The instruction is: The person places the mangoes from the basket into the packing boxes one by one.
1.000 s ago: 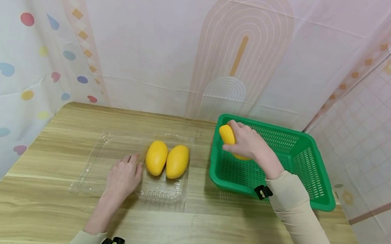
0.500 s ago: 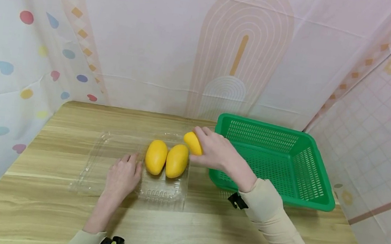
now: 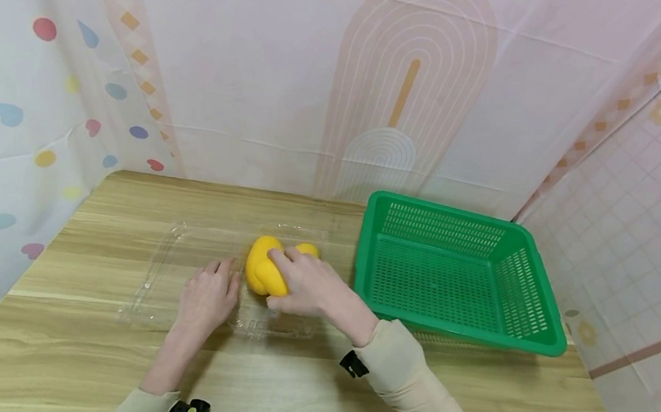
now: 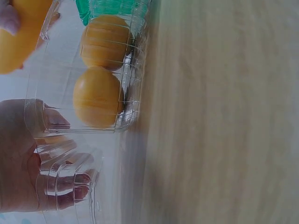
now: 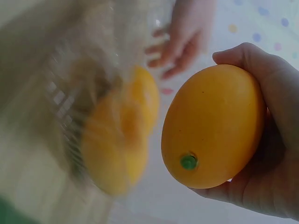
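My right hand (image 3: 310, 287) grips a yellow mango (image 5: 212, 123), which has a green stem end in the right wrist view. Hand and fruit are over the base of a hinged clear plastic box (image 3: 276, 328). Two other mangoes lie side by side in that base; the left mango (image 3: 260, 252) shows partly, while the right mango (image 3: 308, 249) is mostly hidden behind my right hand. My left hand (image 3: 208, 295) rests on the box along its hinge side, its fingers over the opened lid (image 3: 155, 284). Through the plastic, those fingers show in the left wrist view.
To the right stands a green perforated basket (image 3: 456, 334) with nothing seen inside. Everything rests on a wood-grain table (image 3: 248, 390). Behind it and along both sides hang printed curtains (image 3: 247, 81).
My right hand has carried the mango left out of the green basket to above the plastic box. My left hand has stayed in place.
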Available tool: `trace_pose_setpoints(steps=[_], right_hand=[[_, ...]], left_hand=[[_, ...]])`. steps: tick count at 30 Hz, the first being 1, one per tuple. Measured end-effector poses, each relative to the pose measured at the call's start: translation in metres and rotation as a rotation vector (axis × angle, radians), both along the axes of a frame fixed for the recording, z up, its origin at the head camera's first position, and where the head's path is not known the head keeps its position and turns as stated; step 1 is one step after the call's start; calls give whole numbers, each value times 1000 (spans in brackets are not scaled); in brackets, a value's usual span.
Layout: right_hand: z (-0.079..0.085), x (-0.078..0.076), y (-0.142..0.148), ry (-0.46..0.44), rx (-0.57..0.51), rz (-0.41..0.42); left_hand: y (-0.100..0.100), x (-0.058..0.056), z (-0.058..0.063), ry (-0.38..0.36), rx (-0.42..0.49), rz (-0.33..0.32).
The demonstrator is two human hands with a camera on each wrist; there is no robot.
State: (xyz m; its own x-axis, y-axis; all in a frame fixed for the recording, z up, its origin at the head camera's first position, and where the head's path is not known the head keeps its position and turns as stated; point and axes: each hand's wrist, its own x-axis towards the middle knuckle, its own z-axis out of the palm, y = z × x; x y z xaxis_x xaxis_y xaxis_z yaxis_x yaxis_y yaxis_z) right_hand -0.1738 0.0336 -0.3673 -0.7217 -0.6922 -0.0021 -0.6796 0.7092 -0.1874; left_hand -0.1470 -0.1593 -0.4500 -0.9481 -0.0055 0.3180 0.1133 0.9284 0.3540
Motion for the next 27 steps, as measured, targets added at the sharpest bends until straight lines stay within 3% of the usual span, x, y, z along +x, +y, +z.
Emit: trace_pose_setpoints(steps=[10,16,27], right_hand=[[-30,6,-15,26,44,38],[-34,6,-19,10,47,36],[-45,9,-24,32,104,51]], left_hand=[[0,-1,-1,-12,17,0],[-1,-1,0,-49,19,2],[-2,0,-1,-28,14,-12]])
